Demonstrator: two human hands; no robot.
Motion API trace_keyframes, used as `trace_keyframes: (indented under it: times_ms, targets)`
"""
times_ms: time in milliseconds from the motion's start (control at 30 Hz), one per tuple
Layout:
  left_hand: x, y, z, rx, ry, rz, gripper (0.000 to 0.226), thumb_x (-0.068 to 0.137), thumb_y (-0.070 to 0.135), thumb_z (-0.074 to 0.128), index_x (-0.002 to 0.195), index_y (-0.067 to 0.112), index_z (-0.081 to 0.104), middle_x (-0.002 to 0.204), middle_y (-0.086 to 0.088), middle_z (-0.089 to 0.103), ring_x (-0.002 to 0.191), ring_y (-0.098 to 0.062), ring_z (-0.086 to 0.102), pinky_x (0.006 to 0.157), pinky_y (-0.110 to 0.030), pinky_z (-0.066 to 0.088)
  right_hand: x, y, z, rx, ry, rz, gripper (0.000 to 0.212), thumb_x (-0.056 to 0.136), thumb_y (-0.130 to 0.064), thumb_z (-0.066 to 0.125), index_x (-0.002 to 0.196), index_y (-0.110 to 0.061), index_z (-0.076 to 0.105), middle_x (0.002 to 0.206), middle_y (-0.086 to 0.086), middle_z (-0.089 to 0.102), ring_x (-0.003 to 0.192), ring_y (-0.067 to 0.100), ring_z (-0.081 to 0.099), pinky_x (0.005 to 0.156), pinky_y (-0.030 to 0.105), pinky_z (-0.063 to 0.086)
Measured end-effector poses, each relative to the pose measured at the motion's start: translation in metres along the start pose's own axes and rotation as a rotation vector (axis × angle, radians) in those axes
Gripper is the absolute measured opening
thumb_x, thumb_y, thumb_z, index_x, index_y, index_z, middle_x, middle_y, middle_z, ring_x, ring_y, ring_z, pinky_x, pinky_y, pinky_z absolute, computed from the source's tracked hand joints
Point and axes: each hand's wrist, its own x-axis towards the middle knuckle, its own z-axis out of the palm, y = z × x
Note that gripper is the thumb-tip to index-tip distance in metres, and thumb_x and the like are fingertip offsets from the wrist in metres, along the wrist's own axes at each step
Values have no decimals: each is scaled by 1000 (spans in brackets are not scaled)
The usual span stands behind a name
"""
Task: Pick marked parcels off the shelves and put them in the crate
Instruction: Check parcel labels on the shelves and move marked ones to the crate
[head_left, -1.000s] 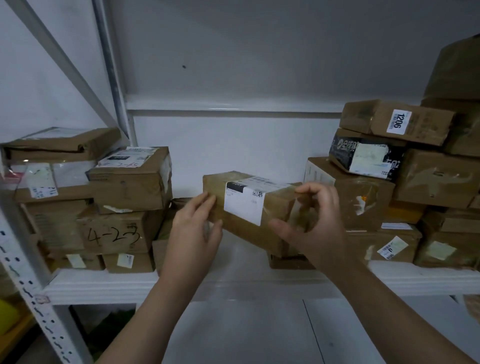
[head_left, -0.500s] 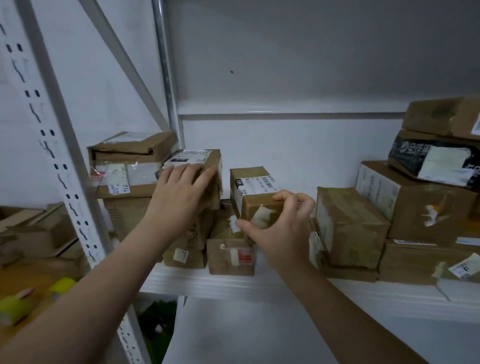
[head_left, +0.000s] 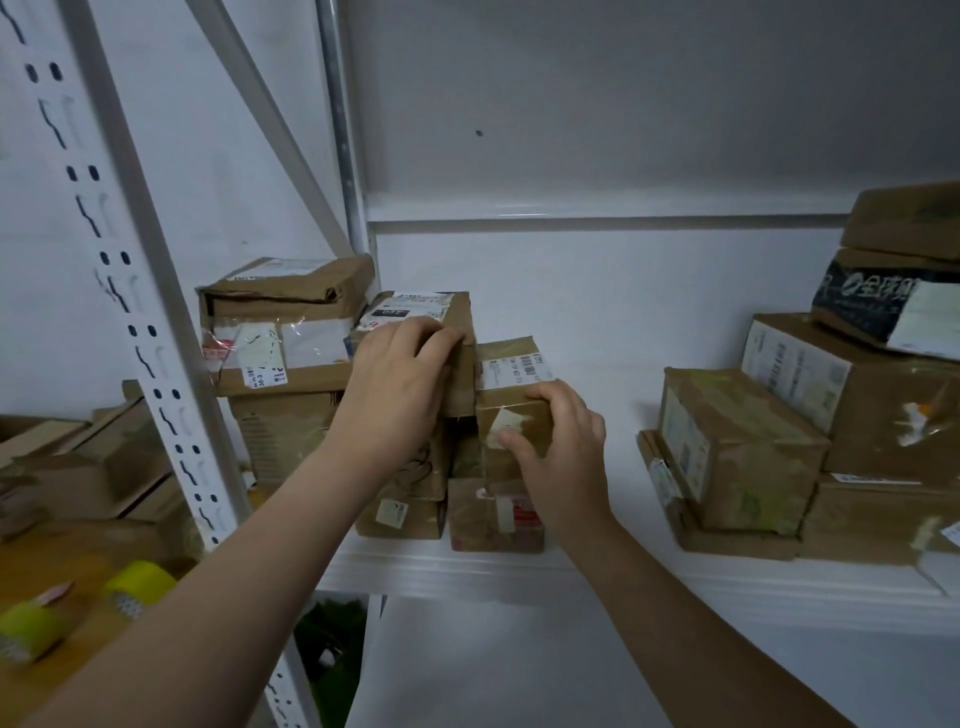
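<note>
On shelf (head_left: 649, 577) | left hand (head_left: 400, 379) hooks labelled box (head_left: 415, 307); right hand (head_left: 561, 447) grips barcoded parcel (head_left: 511, 364)

I saw the small parcel (head_left: 511, 395) at mid-frame, above a low box (head_left: 493, 514) and just right of the top box (head_left: 431, 312). More boxes (head_left: 743, 447) sat at right, tape rolls (head_left: 137, 582) lower left.

A parcel storeroom: white metal shelving (head_left: 467, 571) stacked with taped, labelled cardboard parcels (head_left: 743, 452), tape rolls (head_left: 137, 582) nearby
</note>
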Motion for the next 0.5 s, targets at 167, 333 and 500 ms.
trace_keyframes:
  times_ms: [167, 333, 500]
  targets:
    - [0, 3, 1, -11, 0, 0, 37, 85, 21, 63, 120, 8, 58, 113, -13, 58, 104, -34, 52, 94, -47, 38, 3, 6, -17, -50, -136, -15, 59, 89, -35, 62, 141, -28, 35, 131, -8, 49, 114, 7, 33, 88, 28, 39]
    - [0, 22, -4, -67, 44, 11, 36, 89, 29, 52, 120, 12, 58, 119, -10, 56, 115, -29, 46, 106, -47, 28, -2, 16, -37, -165, -176, -24, 75, 89, -45, 60, 150, -27, 20, 145, -8, 40, 132, 16, 32, 95, 29, 32]
    - [-6, 72, 7, -200, 48, 58, 33, 84, 20, 65, 116, 11, 62, 119, -13, 60, 113, -33, 52, 100, -50, 36, -17, 31, -69, -190, -6, -77, 51, 90, -37, 52, 136, -18, 46, 136, -1, 52, 123, 20, 47, 103, 37, 39]
